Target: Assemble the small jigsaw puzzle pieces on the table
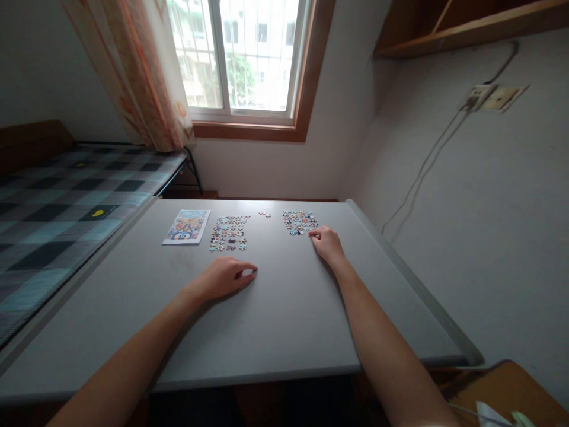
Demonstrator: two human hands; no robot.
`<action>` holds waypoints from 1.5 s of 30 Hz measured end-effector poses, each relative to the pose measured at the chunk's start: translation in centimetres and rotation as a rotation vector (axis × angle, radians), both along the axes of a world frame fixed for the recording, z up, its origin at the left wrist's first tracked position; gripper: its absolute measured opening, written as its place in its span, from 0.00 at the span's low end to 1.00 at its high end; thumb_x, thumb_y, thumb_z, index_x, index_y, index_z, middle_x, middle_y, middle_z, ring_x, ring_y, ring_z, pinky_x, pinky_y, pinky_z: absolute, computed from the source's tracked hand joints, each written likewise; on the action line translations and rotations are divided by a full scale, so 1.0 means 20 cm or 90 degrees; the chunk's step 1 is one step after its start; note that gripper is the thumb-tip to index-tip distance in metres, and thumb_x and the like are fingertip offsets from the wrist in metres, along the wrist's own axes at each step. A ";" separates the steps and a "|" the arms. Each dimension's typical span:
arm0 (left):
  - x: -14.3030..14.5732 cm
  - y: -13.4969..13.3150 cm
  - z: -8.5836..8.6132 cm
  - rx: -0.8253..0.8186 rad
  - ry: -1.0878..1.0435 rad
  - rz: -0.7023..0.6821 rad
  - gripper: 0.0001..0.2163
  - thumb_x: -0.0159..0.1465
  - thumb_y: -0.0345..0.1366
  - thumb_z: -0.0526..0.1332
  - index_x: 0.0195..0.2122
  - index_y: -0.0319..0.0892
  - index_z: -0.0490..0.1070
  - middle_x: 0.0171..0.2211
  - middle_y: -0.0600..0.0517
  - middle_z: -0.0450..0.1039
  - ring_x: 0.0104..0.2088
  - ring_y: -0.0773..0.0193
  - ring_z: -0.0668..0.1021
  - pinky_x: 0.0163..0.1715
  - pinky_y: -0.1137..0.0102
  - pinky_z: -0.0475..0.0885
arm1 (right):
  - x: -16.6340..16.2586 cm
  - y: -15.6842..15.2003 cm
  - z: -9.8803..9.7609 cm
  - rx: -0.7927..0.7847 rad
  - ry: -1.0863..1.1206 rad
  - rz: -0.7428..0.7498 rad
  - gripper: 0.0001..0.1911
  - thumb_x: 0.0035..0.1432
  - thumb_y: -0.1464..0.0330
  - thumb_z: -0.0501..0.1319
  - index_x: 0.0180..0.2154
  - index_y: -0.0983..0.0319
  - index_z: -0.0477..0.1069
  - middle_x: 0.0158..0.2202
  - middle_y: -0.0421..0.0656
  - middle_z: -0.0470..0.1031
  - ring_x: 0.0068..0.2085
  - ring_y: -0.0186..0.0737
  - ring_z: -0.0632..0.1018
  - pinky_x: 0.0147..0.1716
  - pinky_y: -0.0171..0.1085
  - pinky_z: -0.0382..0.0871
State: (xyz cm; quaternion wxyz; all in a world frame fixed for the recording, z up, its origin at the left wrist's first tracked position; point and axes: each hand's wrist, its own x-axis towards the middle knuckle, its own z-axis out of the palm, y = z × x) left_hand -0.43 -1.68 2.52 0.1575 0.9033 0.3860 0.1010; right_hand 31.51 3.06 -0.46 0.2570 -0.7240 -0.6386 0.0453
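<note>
In the head view, knobbed, flat jigsaw pieces lie on a smooth, pale table (284, 332): loose rows (232, 241) beside a glossy printed sheet (186, 227), a tighter cluster (299, 222) to the right, and a few strays (265, 214) between. The left hand (226, 276) rests near the rows, fingers curled, a narrow gap between thumb and forefinger, holding nothing visible. The right hand (328, 244) touches the cluster's near corner, fingertips bunched; whether they pinch a piece, I cannot tell.
</note>
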 end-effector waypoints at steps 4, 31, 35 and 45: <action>0.00 0.00 0.00 0.001 0.003 0.001 0.16 0.64 0.45 0.52 0.45 0.48 0.75 0.23 0.54 0.72 0.23 0.70 0.69 0.26 0.75 0.59 | -0.01 -0.01 0.01 0.000 0.002 0.007 0.12 0.53 0.73 0.57 0.35 0.59 0.79 0.39 0.45 0.77 0.39 0.38 0.76 0.42 0.33 0.65; 0.00 0.00 0.00 -0.008 -0.001 0.009 0.17 0.64 0.46 0.52 0.46 0.48 0.74 0.24 0.55 0.72 0.23 0.69 0.70 0.27 0.75 0.60 | -0.34 -0.13 0.05 -0.051 -0.027 0.222 0.17 0.58 0.59 0.54 0.23 0.61 0.69 0.23 0.40 0.71 0.25 0.33 0.67 0.26 0.32 0.53; 0.00 0.01 0.00 -0.004 0.001 0.010 0.16 0.63 0.46 0.52 0.46 0.49 0.74 0.23 0.55 0.72 0.23 0.69 0.70 0.27 0.75 0.59 | -0.34 -0.12 0.05 -0.048 -0.021 0.216 0.17 0.58 0.59 0.54 0.23 0.61 0.70 0.23 0.41 0.71 0.26 0.33 0.68 0.27 0.32 0.53; 0.00 0.00 0.00 -0.008 0.000 0.014 0.16 0.64 0.45 0.52 0.46 0.50 0.74 0.23 0.55 0.71 0.23 0.70 0.70 0.27 0.75 0.59 | -0.34 -0.12 0.04 -0.053 -0.012 0.211 0.17 0.58 0.59 0.54 0.23 0.61 0.69 0.23 0.40 0.71 0.26 0.33 0.68 0.26 0.31 0.53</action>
